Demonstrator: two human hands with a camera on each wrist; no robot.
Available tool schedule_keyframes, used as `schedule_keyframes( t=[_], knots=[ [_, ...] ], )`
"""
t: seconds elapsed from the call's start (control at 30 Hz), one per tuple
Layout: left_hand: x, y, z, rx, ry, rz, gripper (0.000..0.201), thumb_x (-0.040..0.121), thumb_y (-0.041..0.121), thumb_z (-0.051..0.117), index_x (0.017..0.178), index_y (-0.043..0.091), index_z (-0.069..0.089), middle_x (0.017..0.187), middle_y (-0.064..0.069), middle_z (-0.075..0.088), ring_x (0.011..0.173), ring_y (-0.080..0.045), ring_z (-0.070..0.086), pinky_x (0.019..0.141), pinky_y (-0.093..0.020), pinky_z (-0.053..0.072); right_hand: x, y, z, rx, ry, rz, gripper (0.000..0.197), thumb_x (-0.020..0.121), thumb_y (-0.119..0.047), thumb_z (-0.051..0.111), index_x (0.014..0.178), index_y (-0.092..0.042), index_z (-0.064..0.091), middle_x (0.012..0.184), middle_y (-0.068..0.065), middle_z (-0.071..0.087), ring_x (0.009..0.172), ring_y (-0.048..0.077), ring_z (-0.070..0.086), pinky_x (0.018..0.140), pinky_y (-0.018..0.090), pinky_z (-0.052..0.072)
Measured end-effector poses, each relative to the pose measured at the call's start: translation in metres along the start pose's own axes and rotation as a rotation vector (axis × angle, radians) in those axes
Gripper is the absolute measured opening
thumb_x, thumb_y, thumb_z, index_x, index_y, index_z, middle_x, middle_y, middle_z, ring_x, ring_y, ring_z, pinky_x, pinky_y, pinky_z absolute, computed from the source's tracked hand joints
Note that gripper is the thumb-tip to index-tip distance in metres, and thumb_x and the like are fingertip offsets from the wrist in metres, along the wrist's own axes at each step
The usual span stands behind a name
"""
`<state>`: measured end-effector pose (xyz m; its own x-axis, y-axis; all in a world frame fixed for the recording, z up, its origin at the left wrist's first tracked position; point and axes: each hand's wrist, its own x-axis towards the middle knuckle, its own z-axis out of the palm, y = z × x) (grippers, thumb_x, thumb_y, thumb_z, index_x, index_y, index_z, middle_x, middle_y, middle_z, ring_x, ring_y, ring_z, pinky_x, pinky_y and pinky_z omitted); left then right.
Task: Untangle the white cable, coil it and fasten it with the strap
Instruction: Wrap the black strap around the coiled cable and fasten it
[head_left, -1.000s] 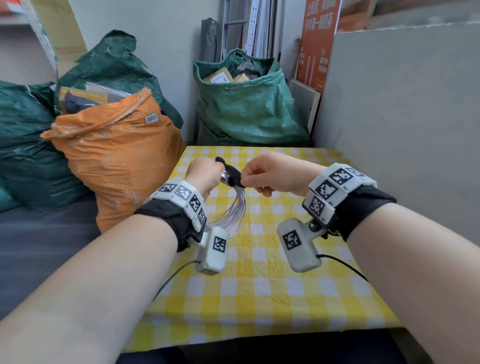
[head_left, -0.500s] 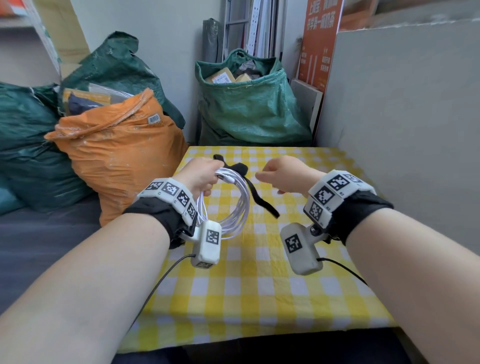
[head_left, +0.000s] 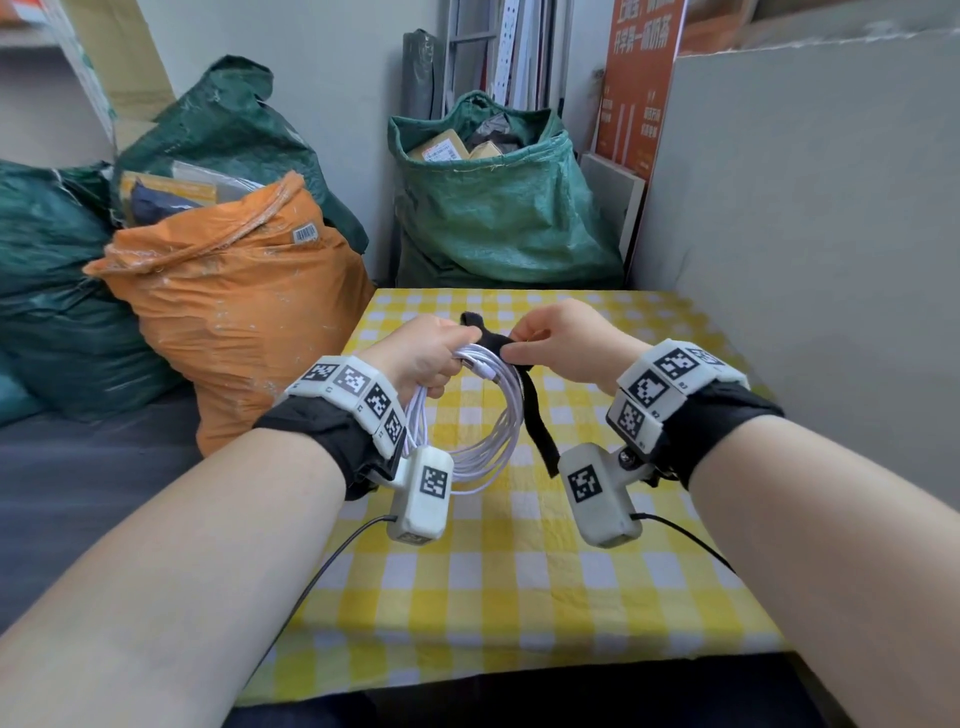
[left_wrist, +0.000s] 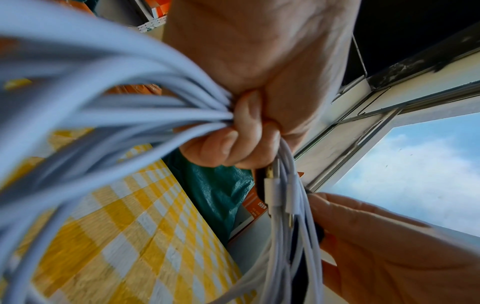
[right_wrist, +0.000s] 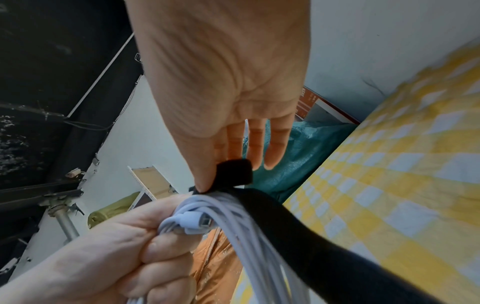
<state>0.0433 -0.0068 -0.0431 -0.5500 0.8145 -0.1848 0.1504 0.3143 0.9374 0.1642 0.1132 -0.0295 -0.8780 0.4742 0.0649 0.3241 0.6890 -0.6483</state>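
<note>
The white cable (head_left: 470, 415) hangs as a coil of several loops above the yellow checked table (head_left: 498, 571). My left hand (head_left: 431, 353) grips the top of the coil in a fist; the curled fingers (left_wrist: 233, 142) show in the left wrist view, with the cable (left_wrist: 130, 115) and its white plugs (left_wrist: 275, 195) beside them. A black strap (head_left: 535, 415) lies over the top of the coil, its long tail hanging down to the right. My right hand (head_left: 524, 345) pinches the strap (right_wrist: 235, 172) at the coil between thumb and forefinger, the other fingers straight. The cable (right_wrist: 233, 222) passes under the strap.
An orange sack (head_left: 234, 306) stands against the table's left side. Green sacks (head_left: 498, 208) fill the floor behind and to the left. A grey board (head_left: 810, 234) walls the table's right side.
My right hand had let go of the strap and drawn back to the right; now it has come back and pinches the strap at the top of the coil. The left hand keeps its grip.
</note>
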Motion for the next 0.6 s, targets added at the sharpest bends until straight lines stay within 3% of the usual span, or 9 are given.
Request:
schedule_keyframes(
  t=[0.1, 0.23, 0.33, 0.4, 0.53, 0.6],
  knots=[
    [0.001, 0.0, 0.001, -0.002, 0.017, -0.03, 0.03, 0.098, 0.021, 0.039, 0.073, 0.01, 0.051, 0.042, 0.002, 0.03, 0.032, -0.007, 0.014, 0.038, -0.015, 0.014, 0.003, 0.002, 0.0, 0.107, 0.157, 0.012, 0.014, 0.085, -0.027, 0.064, 0.079, -0.014, 0.064, 0.064, -0.004, 0.056, 0.055, 0.01, 0.047, 0.05, 0.021, 0.038],
    [0.005, -0.005, -0.003, -0.023, 0.082, -0.077, 0.027, 0.099, 0.024, 0.04, 0.077, 0.01, 0.049, 0.048, -0.001, 0.031, 0.029, -0.007, 0.016, 0.036, -0.014, 0.016, 0.005, 0.006, -0.005, 0.208, 0.312, 0.078, 0.015, 0.086, -0.026, 0.063, 0.077, -0.014, 0.064, 0.062, -0.003, 0.059, 0.053, 0.011, 0.051, 0.05, 0.021, 0.041],
    [0.006, -0.008, -0.006, -0.064, 0.12, -0.082, 0.03, 0.1, 0.027, 0.04, 0.074, 0.013, 0.044, 0.045, 0.002, 0.029, 0.028, -0.007, 0.017, 0.034, -0.013, 0.019, 0.003, 0.005, -0.005, 0.288, 0.279, 0.098, 0.018, 0.088, -0.022, 0.061, 0.081, -0.008, 0.07, 0.064, -0.003, 0.066, 0.06, 0.013, 0.058, 0.052, 0.02, 0.046],
    [0.006, -0.008, -0.006, -0.088, 0.129, -0.083, 0.029, 0.1, 0.027, 0.039, 0.075, 0.013, 0.045, 0.046, 0.002, 0.029, 0.027, -0.006, 0.017, 0.034, -0.013, 0.019, 0.001, 0.002, -0.004, 0.324, 0.226, 0.093, 0.015, 0.089, -0.02, 0.061, 0.08, -0.011, 0.07, 0.069, -0.003, 0.068, 0.059, 0.011, 0.059, 0.052, 0.018, 0.046],
    [0.006, -0.006, -0.003, -0.129, 0.112, -0.089, 0.026, 0.1, 0.028, 0.039, 0.084, 0.01, 0.048, 0.037, 0.006, 0.028, 0.027, -0.006, 0.016, 0.034, -0.012, 0.018, 0.0, -0.009, 0.001, 0.479, 0.146, 0.048, 0.009, 0.087, -0.012, 0.065, 0.078, -0.013, 0.067, 0.078, 0.009, 0.066, 0.067, 0.018, 0.064, 0.073, 0.036, 0.057],
    [0.006, -0.005, -0.002, -0.149, 0.105, -0.088, 0.025, 0.1, 0.029, 0.041, 0.083, 0.011, 0.048, 0.037, 0.006, 0.026, 0.028, -0.007, 0.015, 0.035, -0.013, 0.017, -0.001, -0.016, 0.004, 0.558, 0.101, 0.022, 0.011, 0.087, -0.006, 0.065, 0.077, -0.01, 0.063, 0.075, 0.01, 0.065, 0.061, 0.018, 0.065, 0.068, 0.036, 0.06]
  ],
)
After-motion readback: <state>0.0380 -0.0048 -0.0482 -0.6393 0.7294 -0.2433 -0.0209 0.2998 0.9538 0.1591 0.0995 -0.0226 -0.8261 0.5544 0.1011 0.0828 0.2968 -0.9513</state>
